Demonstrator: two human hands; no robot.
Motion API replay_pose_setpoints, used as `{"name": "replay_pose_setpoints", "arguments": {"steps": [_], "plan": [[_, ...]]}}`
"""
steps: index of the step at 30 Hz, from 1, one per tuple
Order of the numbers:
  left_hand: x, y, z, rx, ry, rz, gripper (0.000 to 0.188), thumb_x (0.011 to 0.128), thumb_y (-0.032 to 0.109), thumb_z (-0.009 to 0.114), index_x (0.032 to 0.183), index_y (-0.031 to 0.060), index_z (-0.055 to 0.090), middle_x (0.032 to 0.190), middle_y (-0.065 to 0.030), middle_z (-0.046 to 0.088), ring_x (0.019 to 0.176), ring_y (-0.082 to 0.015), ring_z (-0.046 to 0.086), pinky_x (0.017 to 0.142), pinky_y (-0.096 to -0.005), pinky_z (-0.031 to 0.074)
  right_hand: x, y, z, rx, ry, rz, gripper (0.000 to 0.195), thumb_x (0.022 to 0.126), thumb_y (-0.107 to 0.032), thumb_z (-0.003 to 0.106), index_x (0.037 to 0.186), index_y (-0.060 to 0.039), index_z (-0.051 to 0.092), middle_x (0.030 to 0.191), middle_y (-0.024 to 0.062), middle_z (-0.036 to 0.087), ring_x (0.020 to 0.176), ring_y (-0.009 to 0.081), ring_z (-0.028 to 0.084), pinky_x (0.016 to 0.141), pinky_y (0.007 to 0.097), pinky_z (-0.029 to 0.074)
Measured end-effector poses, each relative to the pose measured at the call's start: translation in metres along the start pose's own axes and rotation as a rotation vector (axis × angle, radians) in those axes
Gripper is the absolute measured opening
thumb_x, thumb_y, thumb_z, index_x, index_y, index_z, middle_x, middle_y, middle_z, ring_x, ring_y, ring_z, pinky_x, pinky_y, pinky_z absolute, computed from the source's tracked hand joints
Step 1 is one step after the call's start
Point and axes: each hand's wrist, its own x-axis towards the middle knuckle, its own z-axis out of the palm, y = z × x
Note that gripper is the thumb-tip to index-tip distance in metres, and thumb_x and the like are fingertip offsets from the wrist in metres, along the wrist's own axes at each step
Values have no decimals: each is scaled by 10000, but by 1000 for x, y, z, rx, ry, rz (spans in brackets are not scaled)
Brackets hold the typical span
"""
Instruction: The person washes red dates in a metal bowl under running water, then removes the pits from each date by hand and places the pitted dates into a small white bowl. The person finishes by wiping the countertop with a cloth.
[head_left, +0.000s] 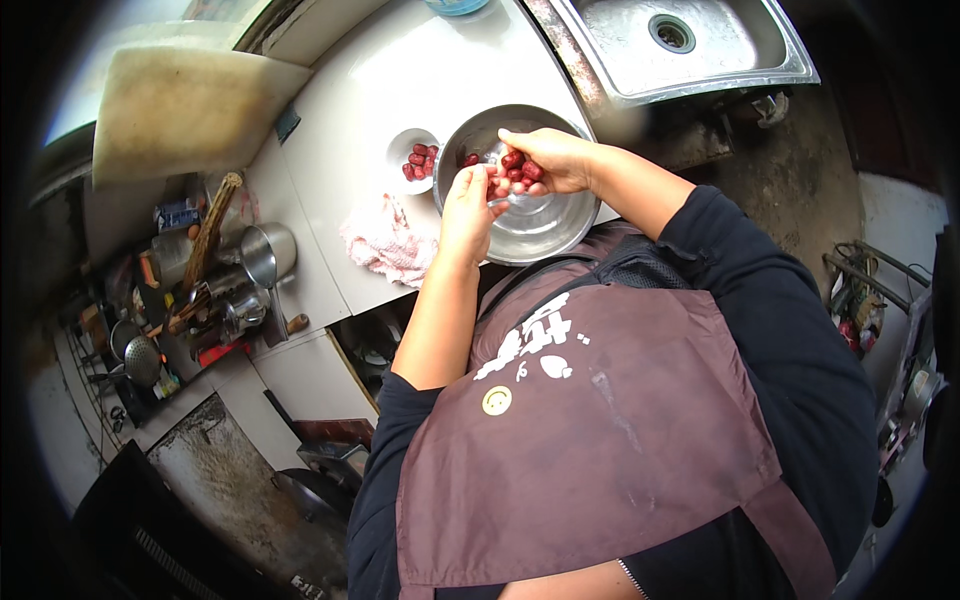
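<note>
My right hand (559, 161) holds several wrinkled red dates (531, 171) in its cupped palm, above a wide steel basin (551, 221). Close beside it, my left hand (469, 214) has its fingers around a red date (493, 187), partly hidden by the fingertips. Another red date (470, 160) shows inside the basin, just beyond my left fingers. Left of the basin stands a small white bowl (395, 163) with several more red dates in it. A crumpled pink and white cloth (390, 244) lies on the white counter (360, 112) near my left wrist.
A steel sink (720, 82) is at the upper right. On the left a cutting board (187, 112) leans near the window, with a steel ladle (259, 255), a cleaver (279, 319) and other utensils below it. A blue container (456, 6) stands at the counter's far end.
</note>
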Motion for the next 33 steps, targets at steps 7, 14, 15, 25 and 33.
{"name": "replay_pose_setpoints", "arguments": {"steps": [7,14,15,25,33], "plan": [[-8,12,7,-626,-137,-339,445,967,451,331,1074,63,521,943,-96,581,896,-258,562,761,-406,485,-29,-4,42,-493,-78,-269,404,912,-363,496,1007,18,589,892,94,594,761,165,561,646,290,479],[-2,0,-11,-804,-180,-369,302,938,343,460,982,71,585,904,-86,611,777,-184,580,677,-331,513,-38,-21,44,-778,-57,-384,332,943,-300,495,1083,-8,567,898,58,595,778,113,577,671,254,518],[5,-6,-26,-837,-277,-371,257,923,283,508,920,45,603,886,-92,606,765,-158,575,645,-294,515,-38,-25,43,-649,-84,-337,358,943,-319,489,1106,-10,568,962,64,608,856,122,587,741,261,507],[47,68,-103,-520,402,74,250,904,200,530,1044,-7,540,956,-136,551,864,-250,551,892,-550,445,-26,-23,7,-692,173,-430,333,933,-295,483,1103,-25,580,1054,67,606,945,145,579,806,274,461],[35,61,-67,113,567,222,327,845,141,584,1132,-6,528,1187,-122,523,1089,-219,488,906,-468,416,-19,-14,-10,-641,235,-403,299,919,-250,504,1088,-17,582,1039,62,611,921,138,585,784,253,464]]}}
